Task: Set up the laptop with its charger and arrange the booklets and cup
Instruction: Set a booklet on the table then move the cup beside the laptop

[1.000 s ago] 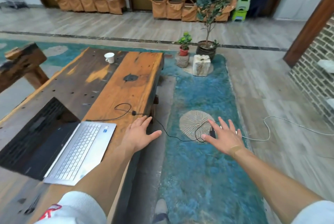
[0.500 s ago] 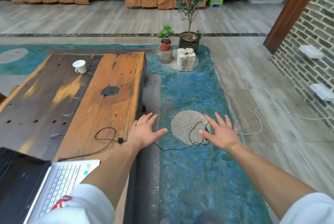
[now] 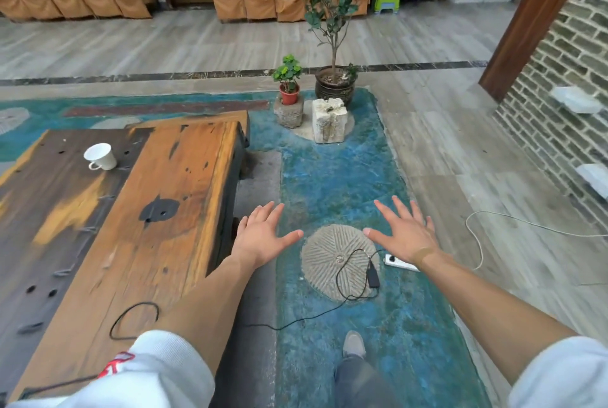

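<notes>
- Head view: you've walked forward and the laptop has slipped out of frame; your left hand (image 3: 263, 236) and right hand (image 3: 406, 235) are both spread and hold nothing.
- The charger brick (image 3: 372, 274) lies on the floor beside the power strip (image 3: 399, 262); plugging in looks next.
- The cup (image 3: 100, 156) sits on the table (image 3: 171, 197).

You get one wide head-worn view (no second camera), looking forward and down past the table (image 3: 138, 217) edge to the blue floor (image 3: 329, 177), walls far off.
</notes>
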A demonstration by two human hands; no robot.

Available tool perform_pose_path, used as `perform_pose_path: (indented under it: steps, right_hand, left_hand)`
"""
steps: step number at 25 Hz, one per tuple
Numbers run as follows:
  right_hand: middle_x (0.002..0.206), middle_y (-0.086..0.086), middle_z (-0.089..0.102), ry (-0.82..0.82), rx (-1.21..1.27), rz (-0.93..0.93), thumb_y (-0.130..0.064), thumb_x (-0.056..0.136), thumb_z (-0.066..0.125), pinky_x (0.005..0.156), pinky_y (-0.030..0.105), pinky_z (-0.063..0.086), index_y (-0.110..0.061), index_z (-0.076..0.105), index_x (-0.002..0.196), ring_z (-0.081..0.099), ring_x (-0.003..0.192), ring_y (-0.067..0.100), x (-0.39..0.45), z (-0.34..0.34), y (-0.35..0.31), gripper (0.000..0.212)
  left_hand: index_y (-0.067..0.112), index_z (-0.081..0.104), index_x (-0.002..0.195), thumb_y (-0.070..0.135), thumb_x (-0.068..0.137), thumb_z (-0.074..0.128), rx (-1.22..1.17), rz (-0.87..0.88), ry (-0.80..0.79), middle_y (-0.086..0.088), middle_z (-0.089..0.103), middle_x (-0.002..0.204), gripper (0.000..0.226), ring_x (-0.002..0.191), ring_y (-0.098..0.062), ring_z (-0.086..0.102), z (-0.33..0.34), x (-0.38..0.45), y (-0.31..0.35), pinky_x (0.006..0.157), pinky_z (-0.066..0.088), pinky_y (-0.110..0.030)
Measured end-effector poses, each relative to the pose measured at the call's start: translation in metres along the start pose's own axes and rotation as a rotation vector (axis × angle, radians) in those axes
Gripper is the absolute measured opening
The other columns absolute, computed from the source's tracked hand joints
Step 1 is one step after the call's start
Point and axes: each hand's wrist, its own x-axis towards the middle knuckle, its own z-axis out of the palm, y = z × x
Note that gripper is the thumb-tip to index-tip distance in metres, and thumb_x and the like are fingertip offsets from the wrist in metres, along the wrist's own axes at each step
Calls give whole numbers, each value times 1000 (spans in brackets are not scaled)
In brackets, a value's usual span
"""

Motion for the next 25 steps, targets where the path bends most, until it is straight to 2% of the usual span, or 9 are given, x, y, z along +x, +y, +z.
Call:
perform_pose_path:
  steps: [6, 13, 19, 25]
  right_hand:
    - [165, -7, -3, 11, 7, -57, -82, 79, 34, 117, 59, 5, -51, 10, 150, -8, 151, 29, 113, -60, 39, 82]
    - [165, -5, -3, 3, 25, -69, -81, 80, 33, 117, 60, 4, -50, 9, 150, -8, 151, 31, 180, -88, 53, 81]
    - [165, -5, -5, -38, -8, -113, -80, 82, 34, 118, 59, 4, -49, 8, 151, -10, 151, 31, 237, -96, 30, 80]
    - [165, -6, -1, -8, -22, -205, -80, 81, 34, 119, 58, 6, -48, 12, 151, -7, 151, 28, 330, -103, -39, 80]
  left_hand:
    - [31, 22, 154, 84, 78, 34, -49, -42, 36, 5, 18, 163, 93, 150, -18, 12, -17, 102, 69, 121, 11, -48]
    - [31, 22, 154, 81, 81, 37, -71, -87, 74, 4, 19, 163, 89, 150, -19, 14, -36, 165, 83, 121, 11, -47]
    - [31, 25, 153, 79, 82, 38, -116, -138, 131, 4, 22, 162, 87, 149, -18, 18, -46, 208, 67, 121, 14, -46]
    - [29, 26, 153, 78, 83, 40, -146, -247, 163, 4, 22, 162, 86, 149, -18, 18, -63, 265, 4, 121, 14, -45]
